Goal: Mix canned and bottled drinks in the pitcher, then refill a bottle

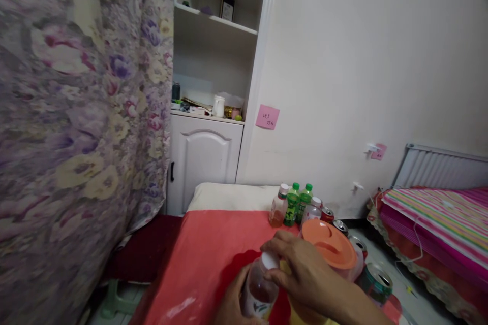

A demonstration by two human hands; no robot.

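Observation:
A clear plastic bottle (pixel 260 288) with a white cap (pixel 269 260) stands upright or nearly so at the bottom middle of the head view. Around its lower body my left hand (pixel 237 297) is wrapped, partly cut off by the frame's edge. The fingers and thumb of my right hand (pixel 292 263) close on the cap from the right. Under my right forearm shows part of a yellow thing (pixel 301 312), mostly hidden. An orange lid (pixel 328 244) tops a container just beyond my right wrist.
A pink-labelled bottle (pixel 278 208) and two green bottles (pixel 292 205) stand at the back of the red-covered table (pixel 206 249). Several drink cans, one a green can (pixel 377 282), line its right side. A floral curtain (pixel 84 111) hangs left; a bed (pixel 438 223) is at right.

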